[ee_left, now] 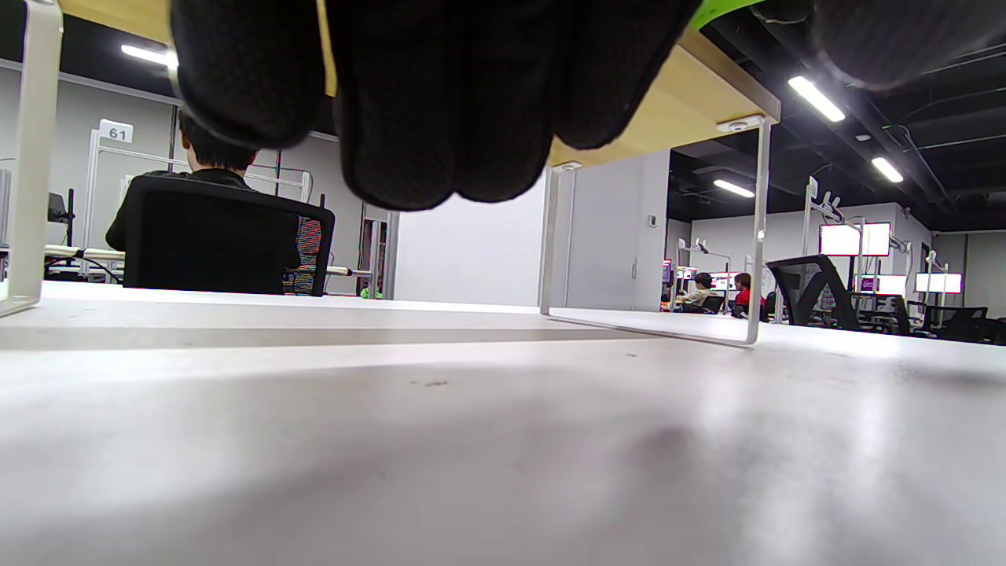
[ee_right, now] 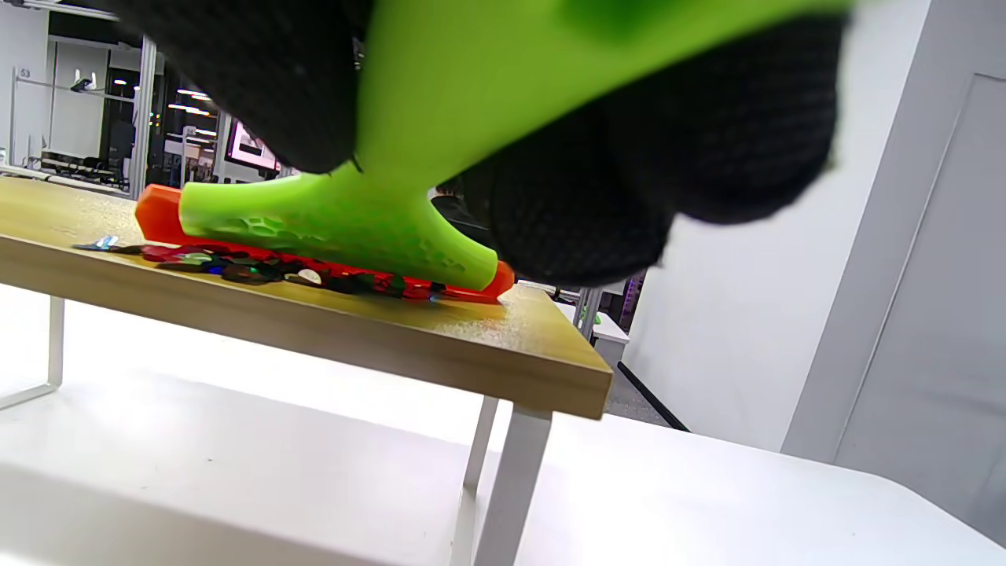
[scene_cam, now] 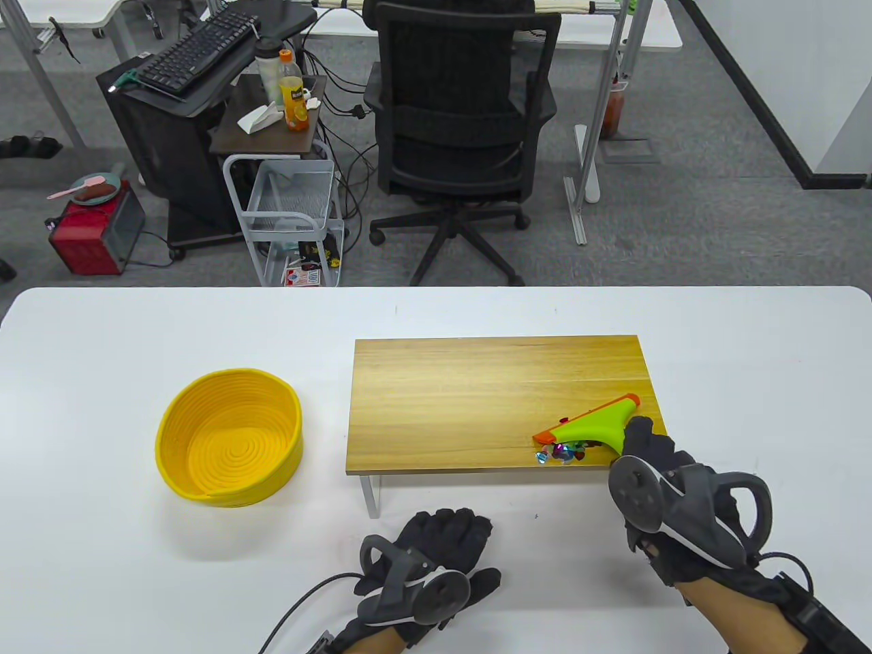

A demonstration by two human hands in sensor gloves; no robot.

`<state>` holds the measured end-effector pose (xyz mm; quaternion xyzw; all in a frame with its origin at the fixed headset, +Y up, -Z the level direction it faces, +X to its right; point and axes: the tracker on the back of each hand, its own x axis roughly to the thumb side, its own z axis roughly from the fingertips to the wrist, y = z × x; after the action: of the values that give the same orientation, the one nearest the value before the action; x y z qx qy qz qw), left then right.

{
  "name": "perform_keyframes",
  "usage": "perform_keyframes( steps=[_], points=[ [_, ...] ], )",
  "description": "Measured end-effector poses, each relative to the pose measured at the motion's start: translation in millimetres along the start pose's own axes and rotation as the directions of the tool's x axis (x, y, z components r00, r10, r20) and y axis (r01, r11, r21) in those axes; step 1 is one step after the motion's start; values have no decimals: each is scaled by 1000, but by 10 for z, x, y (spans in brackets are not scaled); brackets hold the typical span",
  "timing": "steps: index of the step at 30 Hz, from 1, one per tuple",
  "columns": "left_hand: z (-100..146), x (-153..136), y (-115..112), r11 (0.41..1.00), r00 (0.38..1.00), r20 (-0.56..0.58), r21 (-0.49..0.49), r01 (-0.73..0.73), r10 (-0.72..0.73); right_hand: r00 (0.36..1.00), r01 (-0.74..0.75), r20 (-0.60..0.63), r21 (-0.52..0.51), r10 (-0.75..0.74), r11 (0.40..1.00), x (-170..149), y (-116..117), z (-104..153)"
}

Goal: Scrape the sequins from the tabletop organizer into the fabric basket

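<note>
A wooden tabletop organizer [scene_cam: 477, 402] on white legs stands on the white table. A small pile of colourful sequins [scene_cam: 562, 452] lies near its front right edge, also in the right wrist view [ee_right: 236, 267]. My right hand [scene_cam: 647, 449] grips a green scraper with an orange blade [scene_cam: 593, 426], blade down on the wood just behind the sequins [ee_right: 330, 228]. The yellow fabric basket [scene_cam: 229, 436] sits empty on the table left of the organizer. My left hand [scene_cam: 443, 538] rests flat on the table in front of the organizer, holding nothing; its fingers [ee_left: 440, 94] hang before the organizer's legs.
The organizer's white metal legs [ee_left: 754, 236] stand on the table [scene_cam: 102, 545]. Beyond the table's far edge are a black office chair [scene_cam: 463, 129], a wire cart [scene_cam: 289, 218] and a desk with a keyboard.
</note>
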<state>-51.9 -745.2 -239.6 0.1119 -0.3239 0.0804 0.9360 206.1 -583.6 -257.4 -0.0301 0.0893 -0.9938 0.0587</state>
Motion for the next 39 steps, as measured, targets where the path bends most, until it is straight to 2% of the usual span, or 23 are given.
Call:
perform_keyframes(
  steps=[5, 9, 14, 18, 21, 25, 32, 39],
  points=[
    [-2, 1, -2, 1000, 1000, 0, -2, 0, 0, 999, 46, -7, -52, -46, 998, -63, 41, 50],
    [-3, 8, -5, 1000, 1000, 1, -3, 1, -1, 995, 99, -1, -159, -101, 982, -133, 113, 124],
    [-7, 22, -13, 1000, 1000, 2, -7, 0, 0, 976, 219, 39, -241, -216, 945, -247, 218, 202],
    [-9, 28, -14, 1000, 1000, 0, -11, 4, -4, 945, 327, 112, -310, -307, 893, -363, 339, 256],
    [-8, 25, -10, 1000, 1000, -4, -11, 9, -9, 939, 344, 134, -356, -317, 869, -415, 423, 305],
    [-13, 35, 8, 1000, 1000, -10, -8, 19, -19, 954, 295, 177, -449, -240, 843, -467, 578, 405],
    [-48, 152, 103, 998, 998, -14, 7, 65, -65, 950, 305, 204, -461, -235, 833, -564, 630, 471],
    [-47, 254, 426, 992, 992, -41, 36, 122, -120, 941, 330, 222, -449, -254, 830, -612, 622, 525]
  ],
)
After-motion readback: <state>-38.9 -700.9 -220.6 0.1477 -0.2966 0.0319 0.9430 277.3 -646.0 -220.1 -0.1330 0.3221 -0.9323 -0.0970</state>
